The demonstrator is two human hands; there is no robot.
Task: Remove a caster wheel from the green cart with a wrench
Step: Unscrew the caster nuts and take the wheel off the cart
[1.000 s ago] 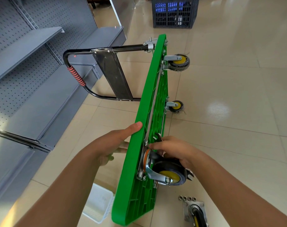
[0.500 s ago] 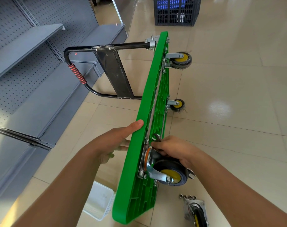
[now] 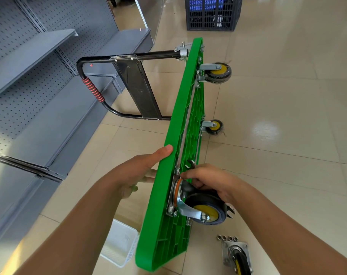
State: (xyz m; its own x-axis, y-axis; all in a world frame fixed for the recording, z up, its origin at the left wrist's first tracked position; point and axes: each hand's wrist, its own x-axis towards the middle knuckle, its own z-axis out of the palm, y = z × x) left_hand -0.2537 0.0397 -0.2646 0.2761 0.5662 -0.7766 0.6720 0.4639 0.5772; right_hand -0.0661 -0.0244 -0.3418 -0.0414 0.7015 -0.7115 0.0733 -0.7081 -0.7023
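The green cart stands on its long edge on the tiled floor, its underside facing right. My left hand grips its upper edge, thumb on top and fingers behind the deck. My right hand holds a metal wrench at the mounting plate of the nearest caster wheel; the wrench's other jaw sticks out below my palm. Two more caster wheels sit farther along the underside. A removed caster lies on the floor with several nuts beside it.
Grey metal shelving runs along the left. The cart's black handle with a red grip points toward it. A white basket sits on the floor under the cart's near end. A dark crate stands at the far end.
The view has shifted slightly. My right hand has worked the wrench a little at the caster's upper bolt. My left hand keeps the same hold on the cart's edge.
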